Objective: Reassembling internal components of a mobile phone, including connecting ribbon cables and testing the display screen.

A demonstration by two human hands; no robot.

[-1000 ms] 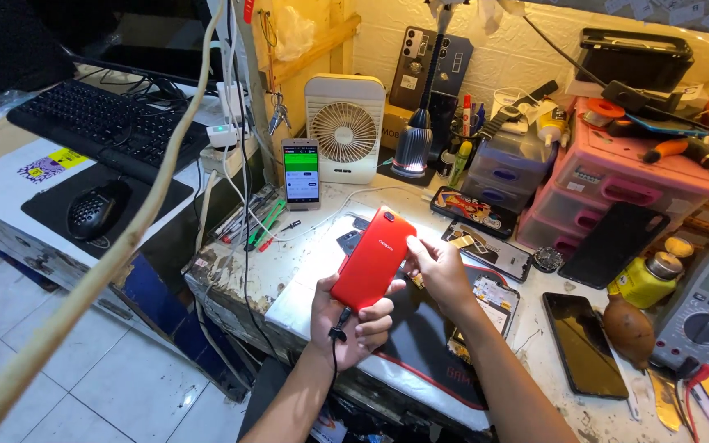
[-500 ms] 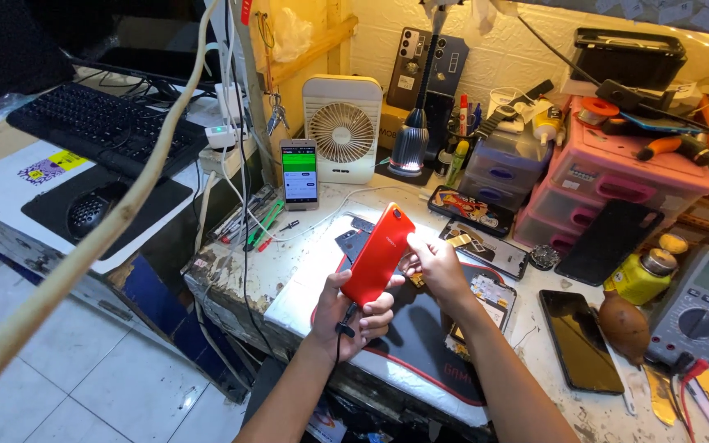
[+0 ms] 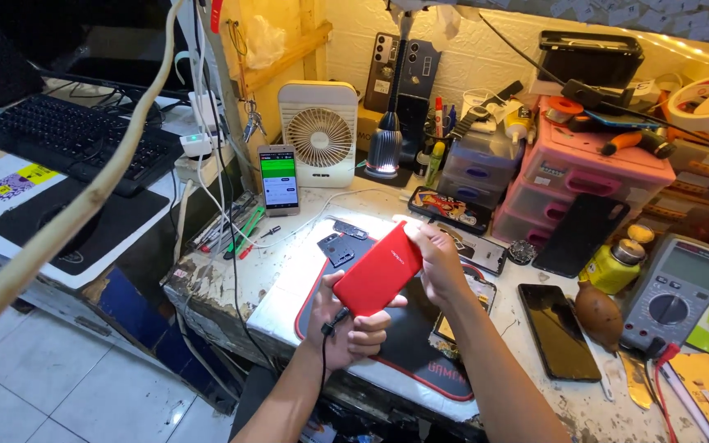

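A red phone (image 3: 377,269) is held tilted above a black work mat (image 3: 408,336) with a red border, its back facing me. My left hand (image 3: 348,328) grips its lower end, where a black cable plugs in and hangs down. My right hand (image 3: 436,261) holds the upper right edge of the phone. Small dark phone parts (image 3: 340,244) lie on the white bench just beyond the mat.
A propped phone with a lit green screen (image 3: 278,178), a small white fan (image 3: 318,133), a lamp (image 3: 385,152), pink drawer boxes (image 3: 584,176), a multimeter (image 3: 673,287), a yellow bottle (image 3: 613,264) and a dark phone (image 3: 558,328) crowd the bench. A keyboard (image 3: 67,139) sits on the left desk.
The red phone has tilted flatter and swung so its top points up and right. My right hand moved from its side to its upper edge.
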